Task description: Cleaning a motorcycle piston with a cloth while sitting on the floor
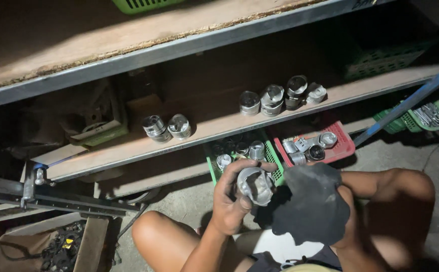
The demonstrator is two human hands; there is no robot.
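My left hand (232,199) grips a shiny metal piston (255,185), its open underside turned toward me. My right hand (341,199) is mostly hidden under a dark cloth (311,201) that it holds against the piston's right side. Both hands hover above my bare knees, just in front of a green basket (212,168) holding several more pistons. Beside it sits a red basket (344,145) with other metal parts.
A wooden shelf (214,128) carries two pistons at the left (167,127) and several at the right (280,96). Green baskets (438,113) with metal rods stand at far right. A blue bar (406,103) slants there. A cardboard box (53,247) of dark parts lies lower left.
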